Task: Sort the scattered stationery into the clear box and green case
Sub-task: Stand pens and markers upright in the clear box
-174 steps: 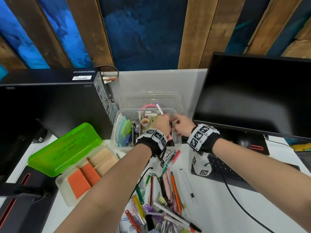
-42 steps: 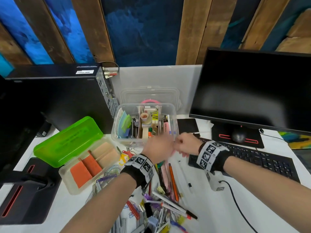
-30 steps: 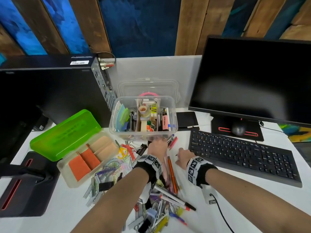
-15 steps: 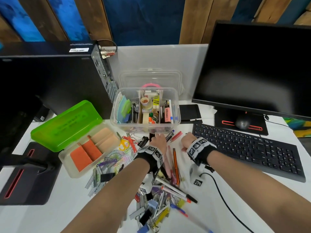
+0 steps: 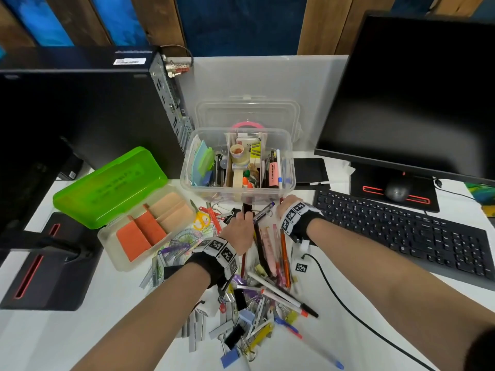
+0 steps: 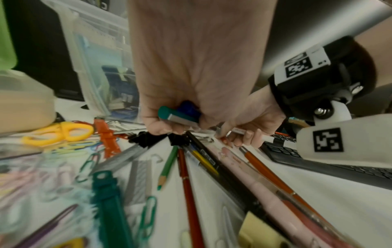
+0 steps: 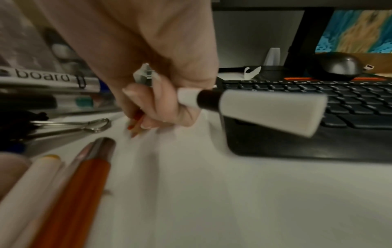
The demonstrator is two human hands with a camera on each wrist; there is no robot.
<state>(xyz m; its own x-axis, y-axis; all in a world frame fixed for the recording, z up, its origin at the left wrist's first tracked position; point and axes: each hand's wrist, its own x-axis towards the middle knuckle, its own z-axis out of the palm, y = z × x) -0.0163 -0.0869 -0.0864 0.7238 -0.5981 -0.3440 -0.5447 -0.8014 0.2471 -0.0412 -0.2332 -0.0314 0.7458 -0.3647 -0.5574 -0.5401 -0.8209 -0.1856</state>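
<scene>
- Step in hand: I am gathering pens from the scattered pile (image 5: 257, 295) at the middle of the counter (image 5: 348, 317), just in front of the clear box (image 5: 290, 183).
- Left grip (image 5: 238, 231): clenched round a small bundle of pens (image 6: 180, 115); a teal end and a blue end stick out of my fist in the left wrist view, knuckles low over the black clips (image 6: 146, 137).
- Right grip (image 5: 286, 210): curled round a white marker (image 7: 191, 98) with a black band, while its fingertips (image 7: 146, 124) pinch at a red pencil (image 7: 134, 127) lying on the counter beside the keyboard (image 5: 401, 234).
- Clear box: open at the back middle of the counter, its dividers already holding pens, tape and notes.
- Green case (image 5: 112, 183): open at the left, lid up, with orange and tan pads in its tray.
- Progress, as I judge it: early to middle; many pens, clips and staples are not yet sorted.
- Next move calls for: closing on the red pencil without dropping the marker, then lifting both fists over the near wall of the box and lowering the pens into the right-hand compartment.
</scene>
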